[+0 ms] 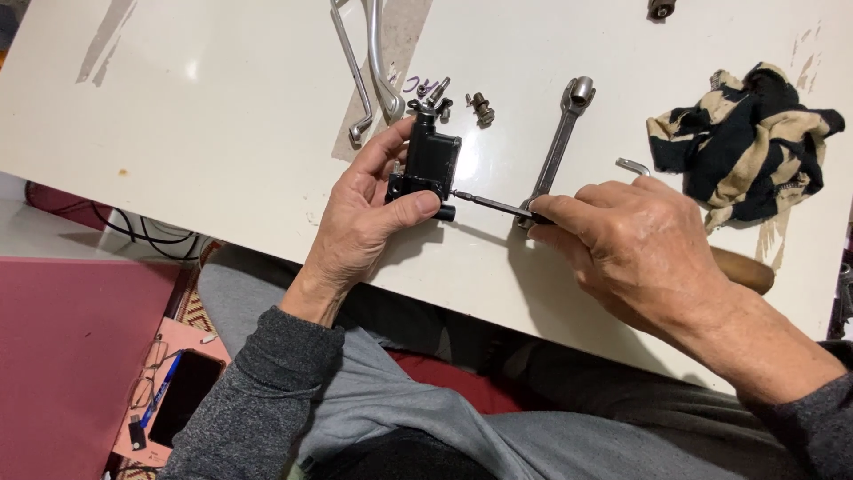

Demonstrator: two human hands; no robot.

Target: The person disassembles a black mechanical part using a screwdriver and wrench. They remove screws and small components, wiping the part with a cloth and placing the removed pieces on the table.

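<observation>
My left hand [364, 218] grips a small black blocky metal part [430, 160] on the white table [222, 107], thumb across its near end. My right hand [635, 244] holds a screwdriver [493, 205] whose thin shaft points left; its tip meets the black part's near right corner. The screwdriver's wooden handle [745, 269] sticks out behind my right hand.
A silver wrench [560, 142] lies under the screwdriver shaft. Loose bolts [482, 108] and metal levers [384, 67] lie behind the black part. A black-and-beige rag [742, 142] and a bent hex key [633, 165] sit at right. A phone, glasses and pen [169, 391] lie on the floor.
</observation>
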